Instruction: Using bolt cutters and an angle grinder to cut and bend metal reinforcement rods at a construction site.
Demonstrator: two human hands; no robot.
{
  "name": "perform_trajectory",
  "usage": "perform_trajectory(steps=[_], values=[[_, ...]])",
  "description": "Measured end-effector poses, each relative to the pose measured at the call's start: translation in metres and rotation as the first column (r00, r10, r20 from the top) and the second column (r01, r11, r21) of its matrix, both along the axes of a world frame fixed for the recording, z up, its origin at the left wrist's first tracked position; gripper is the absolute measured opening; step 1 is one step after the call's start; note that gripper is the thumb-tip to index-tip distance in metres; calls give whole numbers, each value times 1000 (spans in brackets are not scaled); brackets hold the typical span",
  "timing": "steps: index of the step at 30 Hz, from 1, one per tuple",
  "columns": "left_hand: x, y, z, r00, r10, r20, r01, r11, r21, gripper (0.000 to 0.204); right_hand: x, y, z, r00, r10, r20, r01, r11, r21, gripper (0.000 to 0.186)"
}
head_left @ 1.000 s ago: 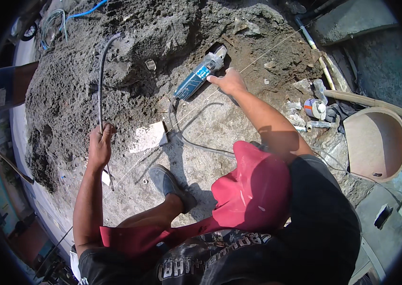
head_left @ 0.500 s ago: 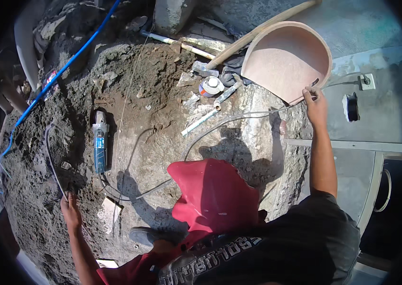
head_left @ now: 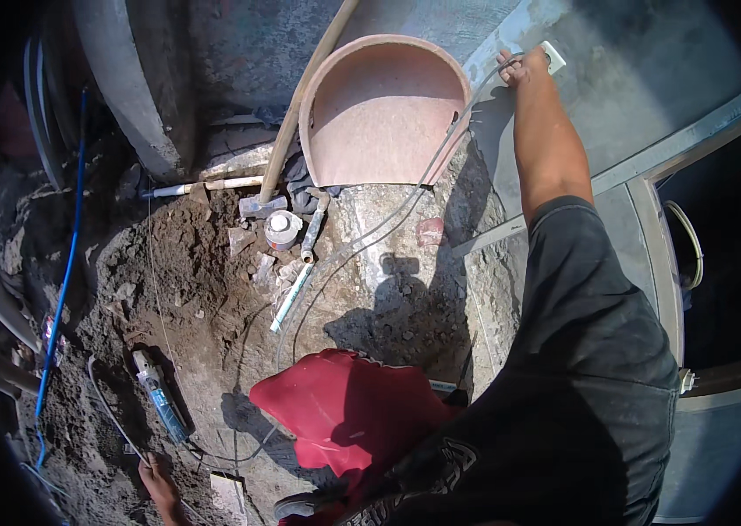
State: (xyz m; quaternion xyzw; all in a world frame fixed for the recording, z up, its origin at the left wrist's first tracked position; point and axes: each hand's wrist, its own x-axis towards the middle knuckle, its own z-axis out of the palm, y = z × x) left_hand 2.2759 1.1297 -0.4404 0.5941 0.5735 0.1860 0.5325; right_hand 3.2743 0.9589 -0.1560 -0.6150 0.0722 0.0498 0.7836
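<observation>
Ground [head_left: 204, 263]: sunlit rubble and dug soil below a half-round pink basin [head_left: 388, 131]; a grey plastered wall [head_left: 624, 88] rises to the basin's right.
Power cord [head_left: 443, 151]: grey, crossing the basin's right edge, with its upper end at the right hand and its lower run passing behind a red garment [head_left: 344, 408].
Right hand [head_left: 524, 66]: above and right of the basin, at the white wall socket [head_left: 555, 58], fingers bent beside the cord; whether they grip it or a plug cannot be told.
Left hand [head_left: 160, 486]: far below and left of the basin, closed around a thin curved rod [head_left: 107, 403].
Angle grinder [head_left: 160, 396]: blue, lying on the soil below and left of the basin, near the rod.
Basin's left: a wooden pole [head_left: 288, 140] leans close; farther out, a blue hose [head_left: 60, 302].
Snags: a sharp tug could catch the cord on the basin's edge and tip it; pulling by cord could strain the plug connection. If powered and switched on, the grinder could kick in the loose dirt.
</observation>
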Motion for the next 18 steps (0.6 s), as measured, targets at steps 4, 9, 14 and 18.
perform_trajectory(steps=[4, 9, 14, 18], values=[[-11, -11, 6, 998, -21, -65, 26, 997, 72, 36, -30, 83, 7, 991, 9, 135, -19, 997, 74, 19], [-14, -32, 27, 999, 40, -15, -39, 996, 79, 34, -263, 130, -2, 790, 522, 320, -562, 826, 39, 19], [-2, -20, 29, 949, 108, -297, -66, 987, 148, 29, -279, 10, -79, 811, 519, 270, -327, 785, -526, 38], [-6, -18, 44, 838, 211, -503, -141, 975, 174, 41, -274, -88, -184, 750, 633, 192, 8, 281, -960, 54]])
